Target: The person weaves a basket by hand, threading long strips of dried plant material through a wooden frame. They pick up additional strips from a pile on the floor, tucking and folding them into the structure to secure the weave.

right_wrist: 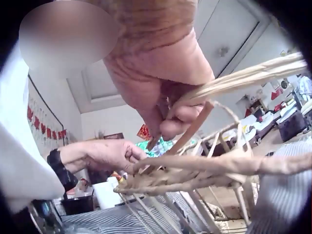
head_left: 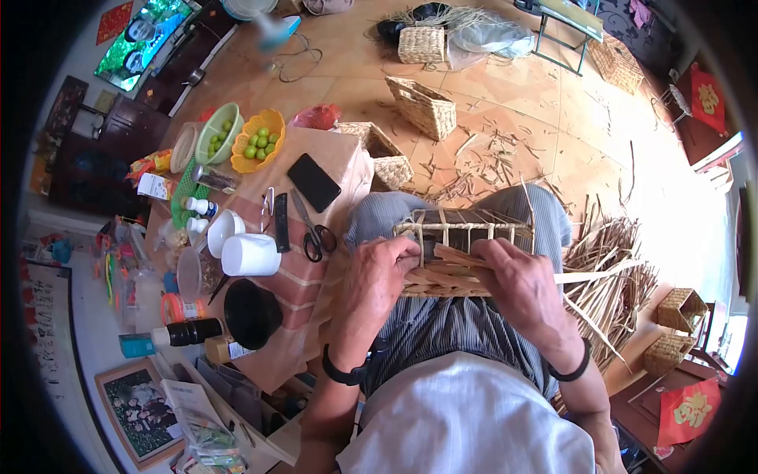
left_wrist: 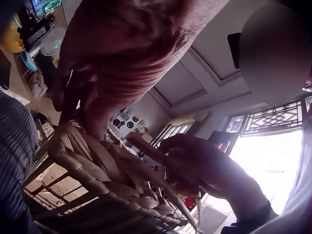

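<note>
A partly woven straw basket [head_left: 446, 290] with an open frame of thin ribs lies across the lap. At its left end the left hand [head_left: 379, 272] grips the woven edge, thumb and fingers bent round it. The right hand [head_left: 525, 284] pinches a flat straw strip [right_wrist: 258, 75] over the basket's right half; the strip's pale end sticks out to the right. In the left wrist view the braided edge [left_wrist: 92, 165] runs beneath the left hand [left_wrist: 122, 63]. Another strip [right_wrist: 195, 129] stands slanted beside the fingers of the right hand [right_wrist: 161, 92].
Left of the lap, a table [head_left: 276, 347] bears scissors [head_left: 316, 237], a phone [head_left: 314, 182], a white jar [head_left: 251, 254] and fruit bowls. A heap of dry straw [head_left: 616, 284] lies at the right. Finished baskets [head_left: 422, 107] and scraps lie on the floor ahead.
</note>
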`<state>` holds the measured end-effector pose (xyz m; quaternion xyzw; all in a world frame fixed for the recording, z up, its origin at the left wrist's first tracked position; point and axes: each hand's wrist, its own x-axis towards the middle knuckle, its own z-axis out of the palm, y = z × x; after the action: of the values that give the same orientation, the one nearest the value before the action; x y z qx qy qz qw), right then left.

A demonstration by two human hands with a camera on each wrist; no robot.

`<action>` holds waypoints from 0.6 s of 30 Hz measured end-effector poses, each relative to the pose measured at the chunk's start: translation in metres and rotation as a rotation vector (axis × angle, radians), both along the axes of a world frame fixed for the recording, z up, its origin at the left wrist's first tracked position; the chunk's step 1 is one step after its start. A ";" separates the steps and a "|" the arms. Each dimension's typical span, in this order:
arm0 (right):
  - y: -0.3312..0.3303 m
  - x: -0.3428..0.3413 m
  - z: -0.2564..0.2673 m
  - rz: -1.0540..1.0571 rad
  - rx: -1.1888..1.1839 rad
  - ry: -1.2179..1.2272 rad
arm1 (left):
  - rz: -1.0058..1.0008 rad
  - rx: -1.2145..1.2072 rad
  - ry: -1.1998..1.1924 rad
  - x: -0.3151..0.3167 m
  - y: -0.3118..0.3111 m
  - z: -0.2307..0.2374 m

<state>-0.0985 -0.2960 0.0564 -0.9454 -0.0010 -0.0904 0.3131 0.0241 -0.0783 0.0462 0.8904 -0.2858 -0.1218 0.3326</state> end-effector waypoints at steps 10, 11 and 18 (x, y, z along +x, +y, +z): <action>0.029 0.021 -0.022 0.000 -0.033 -0.014 | -0.007 0.006 -0.115 -0.007 0.000 -0.020; 0.031 0.022 -0.026 -0.004 -0.017 -0.013 | -0.006 -0.029 -0.121 -0.008 -0.001 -0.019; 0.043 0.018 -0.034 -0.025 -0.014 -0.044 | -0.017 -0.092 -0.088 -0.009 0.001 -0.008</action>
<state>-0.0809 -0.2526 0.0223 -0.9453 0.0035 -0.1151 0.3052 0.0151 -0.0773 0.0386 0.8762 -0.3132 -0.0719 0.3592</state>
